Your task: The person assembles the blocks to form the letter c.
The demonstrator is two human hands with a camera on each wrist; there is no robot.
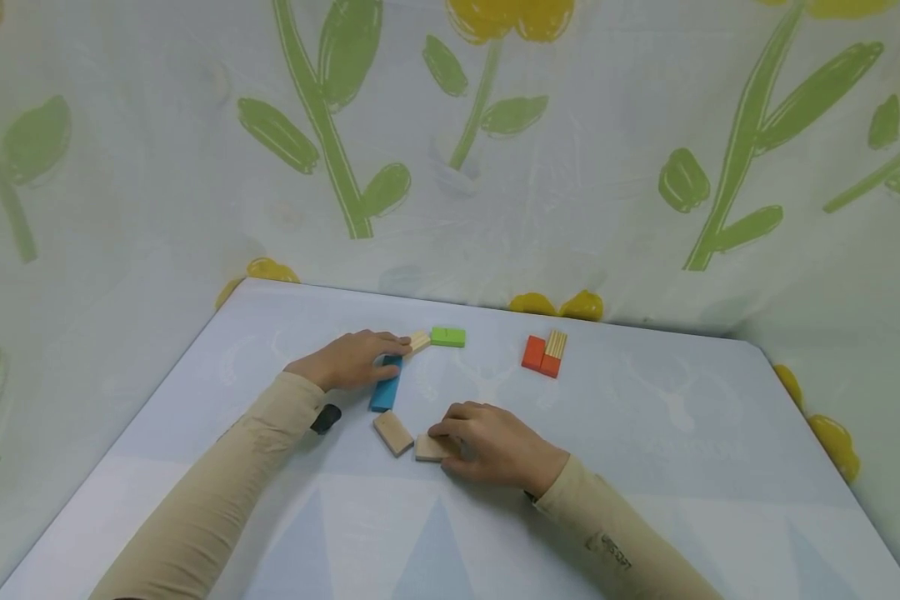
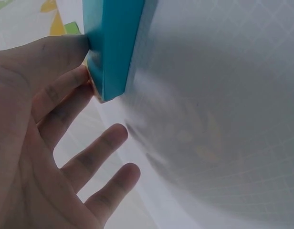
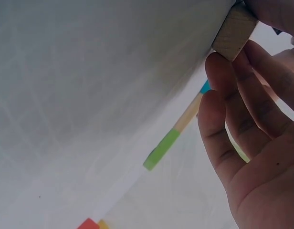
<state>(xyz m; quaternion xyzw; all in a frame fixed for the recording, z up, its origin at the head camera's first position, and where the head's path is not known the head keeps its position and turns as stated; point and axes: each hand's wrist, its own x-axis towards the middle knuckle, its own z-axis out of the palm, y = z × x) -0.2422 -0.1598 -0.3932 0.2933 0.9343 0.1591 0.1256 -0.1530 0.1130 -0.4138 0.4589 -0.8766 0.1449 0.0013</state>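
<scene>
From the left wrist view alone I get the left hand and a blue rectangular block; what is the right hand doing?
Observer: The right hand grips a plain wooden rectangular block.
Operator: Anything between that and the blue rectangular block?
Observer: Yes, in the head view a second plain wooden rectangular block lies there at an angle.
Operator: Any red pieces outside my view?
Observer: A red rectangular block lies apart, right of the bright green rectangular block in the head view.

High head view, close wrist views
</scene>
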